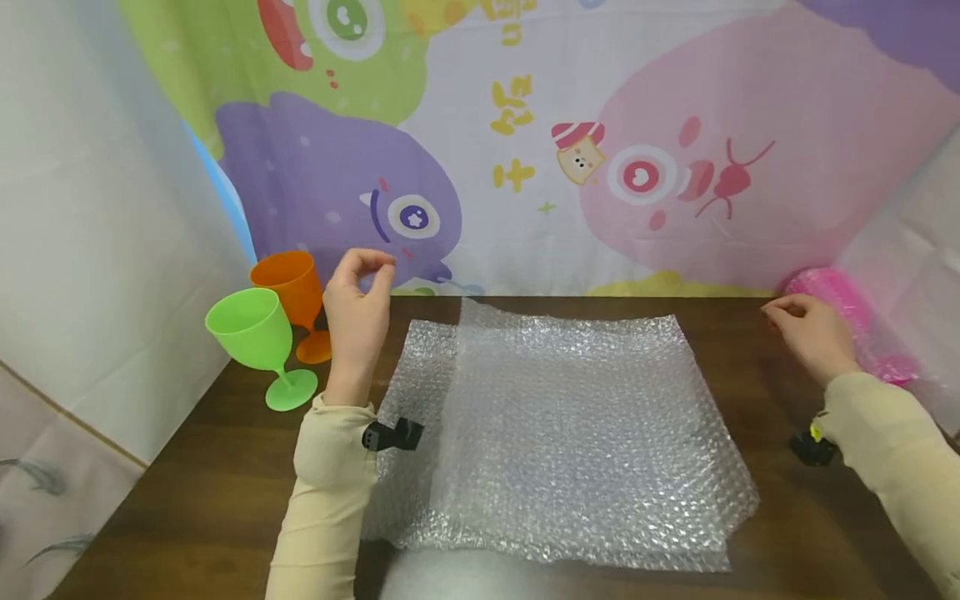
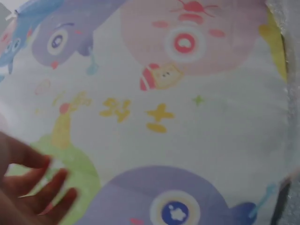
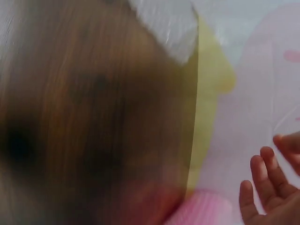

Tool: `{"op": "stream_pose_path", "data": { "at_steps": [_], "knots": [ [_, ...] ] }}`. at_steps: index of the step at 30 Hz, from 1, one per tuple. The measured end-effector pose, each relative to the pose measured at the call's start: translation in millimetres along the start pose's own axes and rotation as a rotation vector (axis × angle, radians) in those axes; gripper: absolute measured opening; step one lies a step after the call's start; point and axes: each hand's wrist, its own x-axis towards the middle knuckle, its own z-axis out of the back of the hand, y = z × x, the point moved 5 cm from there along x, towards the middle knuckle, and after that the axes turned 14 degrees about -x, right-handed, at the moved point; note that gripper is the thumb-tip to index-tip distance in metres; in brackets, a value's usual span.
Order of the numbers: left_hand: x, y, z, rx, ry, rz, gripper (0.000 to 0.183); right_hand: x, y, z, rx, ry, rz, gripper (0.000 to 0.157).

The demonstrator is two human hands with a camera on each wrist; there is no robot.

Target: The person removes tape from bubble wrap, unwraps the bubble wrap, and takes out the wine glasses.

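Two layers of clear bubble wrap lie flat on the brown table, one overlapping the other with a strip showing at the left. My left hand is raised by their far left corner, fingers loosely bent and nothing between them. Just left of it stand an orange goblet and a light green goblet. Over the table's right side hovers my right hand, also empty, with relaxed fingers in the right wrist view. Beside that hand, a pink object lies in clear bubble wrap, partly hidden by it.
A cartoon-printed cloth hangs along the table's far edge. Pale walls or sheets rise at the left and right. Dark wood shows around the wrap. Each wrist carries a small black camera.
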Motion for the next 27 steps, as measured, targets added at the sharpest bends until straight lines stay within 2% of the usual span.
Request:
{"op": "stream_pose_path", "data": {
  "at_steps": [5, 8, 14, 18, 27],
  "knots": [
    [1.4, -3.0, -18.6, 0.119, 0.225, 0.122, 0.017, 1, -6, 8.1, -0.15, -0.129, 0.162, 0.035],
    [1.0, -5.7, -28.7, 0.163, 0.315, 0.178, 0.019, 1, -18, 10.9, -0.255, -0.162, 0.188, 0.038],
    [-0.1, -9.3, -50.8, 0.214, 0.472, 0.233, 0.023, -1, -53, 14.5, -0.422, -0.123, 0.055, 0.067],
    [-4.2, -4.9, -63.6, 0.237, 0.561, 0.257, 0.025, -6, -68, 16.7, -0.437, -0.086, -0.014, 0.077],
    [-22.8, 14.0, -84.6, 0.225, 0.717, 0.316, 0.027, -22, -83, 14.0, -0.432, -0.019, -0.146, 0.091]
  ]
}}
